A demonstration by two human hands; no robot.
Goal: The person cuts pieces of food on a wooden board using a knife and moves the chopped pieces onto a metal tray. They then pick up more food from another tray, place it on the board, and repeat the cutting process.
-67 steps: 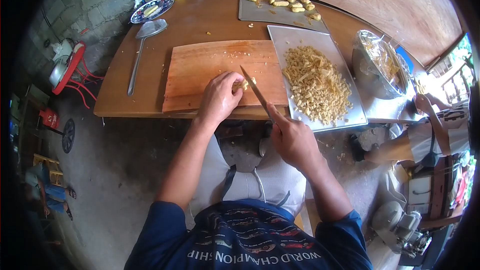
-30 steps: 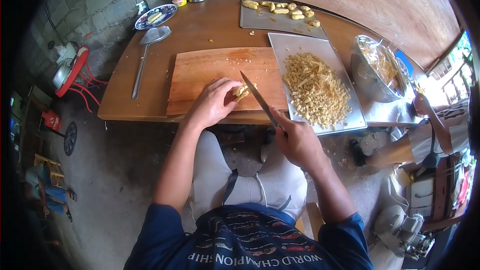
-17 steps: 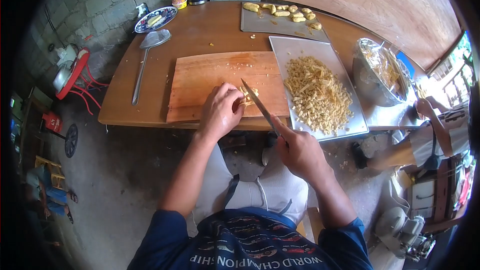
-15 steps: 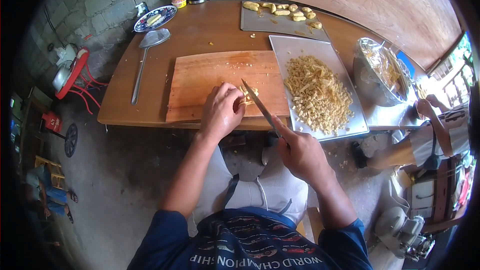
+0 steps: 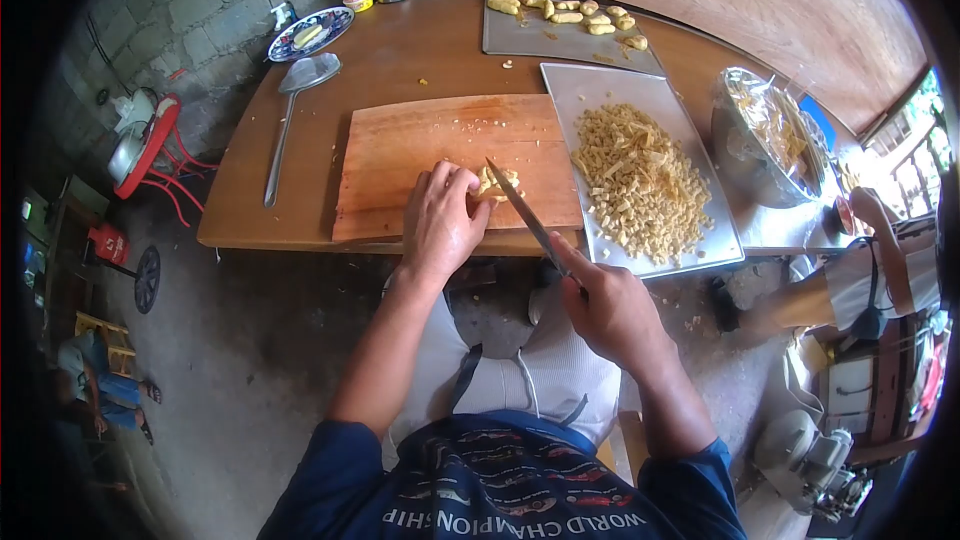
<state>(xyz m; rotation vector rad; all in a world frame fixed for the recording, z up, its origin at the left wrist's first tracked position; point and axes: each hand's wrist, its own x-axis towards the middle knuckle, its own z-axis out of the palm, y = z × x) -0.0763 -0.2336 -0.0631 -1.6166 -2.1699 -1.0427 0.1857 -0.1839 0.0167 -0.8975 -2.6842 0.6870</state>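
Knife [image 5: 526, 208], its handle clasped in the closed right hand [image 5: 615, 315], slants across small yellow food pieces [image 5: 487, 182] on a wooden board [image 5: 400, 160] beside a metal tray [image 5: 582, 88] of chopped food [image 5: 642, 188], while the left hand [image 5: 441, 216], curled and partly closed, holds them from the left.

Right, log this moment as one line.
left grip: at cut pieces on wooden board | right grip: holding knife, blade over board | near tray: holds chopped heap

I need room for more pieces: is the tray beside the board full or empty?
Partly full: the tray bears heaped chopped pieces, but its far end is bare.
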